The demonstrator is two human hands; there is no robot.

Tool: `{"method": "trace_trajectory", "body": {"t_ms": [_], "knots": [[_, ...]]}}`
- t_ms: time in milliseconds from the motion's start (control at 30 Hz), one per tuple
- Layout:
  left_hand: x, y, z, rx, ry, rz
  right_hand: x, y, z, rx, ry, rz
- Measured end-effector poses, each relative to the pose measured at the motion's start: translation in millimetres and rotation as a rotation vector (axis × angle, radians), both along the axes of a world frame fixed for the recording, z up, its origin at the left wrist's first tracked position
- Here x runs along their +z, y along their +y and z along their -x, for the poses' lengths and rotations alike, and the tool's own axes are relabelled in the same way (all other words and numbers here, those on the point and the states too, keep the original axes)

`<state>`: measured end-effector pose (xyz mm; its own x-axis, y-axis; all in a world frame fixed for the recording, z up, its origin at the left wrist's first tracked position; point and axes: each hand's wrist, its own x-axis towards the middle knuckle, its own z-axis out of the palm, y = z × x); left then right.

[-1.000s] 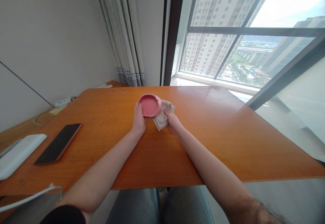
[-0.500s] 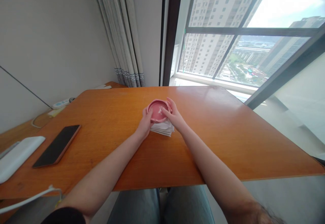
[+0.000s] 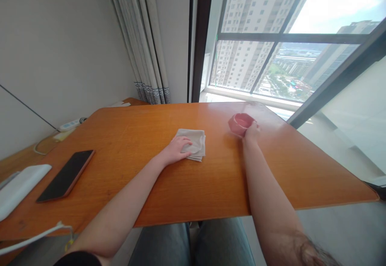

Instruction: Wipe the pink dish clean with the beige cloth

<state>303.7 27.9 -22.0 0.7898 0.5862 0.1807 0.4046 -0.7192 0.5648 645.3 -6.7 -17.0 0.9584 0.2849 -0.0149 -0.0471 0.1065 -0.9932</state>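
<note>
At far left I see a white slab-like object (image 3: 24,187), cut off by the frame. Tabletop (image 3: 126,137) stretches between the smartphone (image 3: 66,176) and my left hand (image 3: 177,149), loosely spread on the folded cloth (image 3: 198,139), partly hiding it. My blurred right hand (image 3: 252,132) clasps the pink bowl (image 3: 239,123) near the far edge; I can't tell whether its base touches.

Left hand (image 3: 175,150) flat on the folded cloth (image 3: 197,141); over to the cloth's right, right hand (image 3: 252,132) gripping a pink bowl (image 3: 238,124).
</note>
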Motion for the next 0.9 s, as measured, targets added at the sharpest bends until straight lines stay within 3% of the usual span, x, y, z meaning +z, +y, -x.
{"method": "trace_trajectory", "body": {"t_ms": [100, 300, 667, 900], "knots": [[2.7, -0.2, 0.8, -0.014, 0.042, 0.002, -5.1, -4.8, -12.0, -0.109, -0.015, 0.145], [6.6, -3.3, 0.1, -0.043, 0.05, -0.008, -19.8, 2.6, -20.8, -0.022, -0.161, 0.294], [5.0, -4.0, 4.3, -0.125, 0.064, -0.043, -24.9, 1.5, -35.9, 0.037, -0.191, 0.427], [-3.7, -7.7, -4.9, -0.046, -0.033, -0.047, -18.3, -13.1, -31.0, -0.004, -0.244, 0.504]]}}
